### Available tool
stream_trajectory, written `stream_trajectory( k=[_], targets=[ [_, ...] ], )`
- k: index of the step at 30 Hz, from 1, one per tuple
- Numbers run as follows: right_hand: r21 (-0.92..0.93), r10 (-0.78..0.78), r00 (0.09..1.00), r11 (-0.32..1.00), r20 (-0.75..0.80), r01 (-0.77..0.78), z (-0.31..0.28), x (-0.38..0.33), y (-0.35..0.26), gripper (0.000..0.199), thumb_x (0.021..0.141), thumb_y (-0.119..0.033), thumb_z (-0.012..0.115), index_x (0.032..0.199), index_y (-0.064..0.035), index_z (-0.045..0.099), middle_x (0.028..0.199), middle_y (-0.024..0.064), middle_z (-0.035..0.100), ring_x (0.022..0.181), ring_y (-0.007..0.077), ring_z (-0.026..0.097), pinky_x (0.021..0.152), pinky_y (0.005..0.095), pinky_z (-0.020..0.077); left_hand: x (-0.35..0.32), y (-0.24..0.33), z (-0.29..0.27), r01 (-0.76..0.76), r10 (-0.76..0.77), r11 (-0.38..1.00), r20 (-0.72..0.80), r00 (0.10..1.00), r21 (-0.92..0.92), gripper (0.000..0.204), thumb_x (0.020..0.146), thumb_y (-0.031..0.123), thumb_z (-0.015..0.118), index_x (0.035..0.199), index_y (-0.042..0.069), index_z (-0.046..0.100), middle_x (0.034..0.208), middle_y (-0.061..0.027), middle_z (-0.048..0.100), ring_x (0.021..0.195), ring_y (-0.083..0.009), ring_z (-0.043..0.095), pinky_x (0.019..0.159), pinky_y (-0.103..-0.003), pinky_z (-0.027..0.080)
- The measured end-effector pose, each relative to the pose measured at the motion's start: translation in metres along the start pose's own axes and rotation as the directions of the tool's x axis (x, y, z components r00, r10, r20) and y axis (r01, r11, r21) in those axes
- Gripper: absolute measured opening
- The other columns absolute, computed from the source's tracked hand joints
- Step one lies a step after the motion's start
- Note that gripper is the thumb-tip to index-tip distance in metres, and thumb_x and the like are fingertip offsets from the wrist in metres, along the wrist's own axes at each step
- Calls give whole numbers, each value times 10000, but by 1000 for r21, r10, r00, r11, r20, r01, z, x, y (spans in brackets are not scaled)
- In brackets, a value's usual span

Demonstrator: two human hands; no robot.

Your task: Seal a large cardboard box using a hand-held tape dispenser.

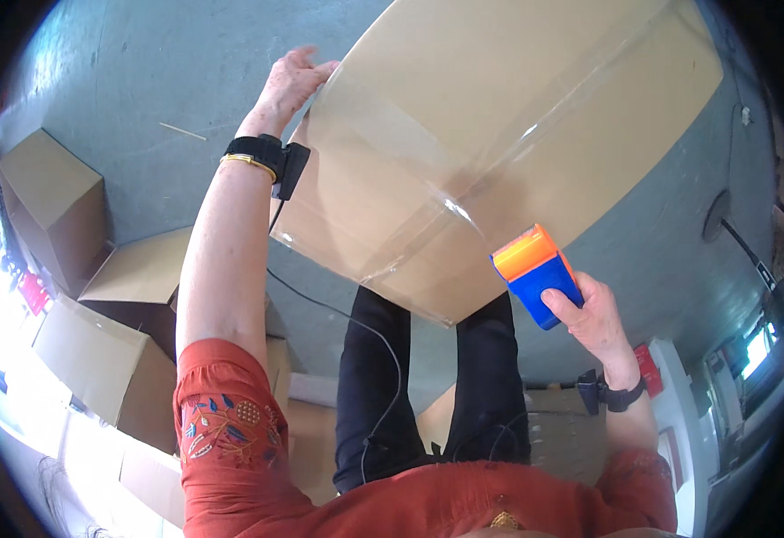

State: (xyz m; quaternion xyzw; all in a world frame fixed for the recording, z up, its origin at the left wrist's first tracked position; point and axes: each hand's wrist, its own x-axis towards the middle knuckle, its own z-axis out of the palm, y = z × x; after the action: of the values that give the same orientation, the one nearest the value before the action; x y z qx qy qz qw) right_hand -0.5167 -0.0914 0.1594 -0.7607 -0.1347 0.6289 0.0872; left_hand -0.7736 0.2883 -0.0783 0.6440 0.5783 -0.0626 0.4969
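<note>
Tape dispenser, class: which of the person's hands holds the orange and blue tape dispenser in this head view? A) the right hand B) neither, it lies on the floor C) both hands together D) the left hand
A: the right hand grips the tape dispenser at the near edge of the big cardboard box, while the left hand rests on the box's far left corner.
</note>
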Motion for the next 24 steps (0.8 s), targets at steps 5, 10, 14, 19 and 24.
stream_trajectory(
  k=[5,10,14,19,24],
  targets=[
    [8,-82,996,997,-39,83,6,7,11,486,937,-415,751,1113,33,690,877,90,729,819,118,660,759,307,545,-4,-22,-12,67,-9,950,-188,982,304,688,907,484,728,1369,-9,600,1377,-232,591,1236,-353,617,1068,-459,487],
    [29,-76,997,997,-16,76,3,5,10,464,939,-390,750,1111,36,686,903,92,734,827,115,658,764,308,543,-71,29,-4,-310,401,902,-318,859,301,474,1060,399,525,1271,-13,626,1275,-261,624,1184,-395,622,981,-462,515],
    [22,-79,997,997,-21,80,5,7,11,453,943,-388,744,1103,33,693,902,87,731,828,111,659,763,307,544,-100,34,32,-258,284,957,-239,929,135,527,1091,433,425,1335,-10,571,1279,-258,626,1213,-420,597,1041,-482,465],
    [69,-31,999,997,13,30,3,12,11,461,944,-395,740,1113,32,698,883,78,723,823,113,664,759,305,546,-99,24,44,-207,329,905,-304,894,373,652,1062,540,402,1423,4,488,1328,-193,585,1288,-355,522,1109,-509,334],
    [78,-67,998,995,11,66,5,20,26,483,937,-412,747,1117,34,701,892,78,725,821,113,665,757,304,548,-98,15,53,-179,304,903,-288,908,390,725,1042,611,373,1451,20,466,1363,-197,565,1326,-354,497,1135,-510,306]
  ],
)
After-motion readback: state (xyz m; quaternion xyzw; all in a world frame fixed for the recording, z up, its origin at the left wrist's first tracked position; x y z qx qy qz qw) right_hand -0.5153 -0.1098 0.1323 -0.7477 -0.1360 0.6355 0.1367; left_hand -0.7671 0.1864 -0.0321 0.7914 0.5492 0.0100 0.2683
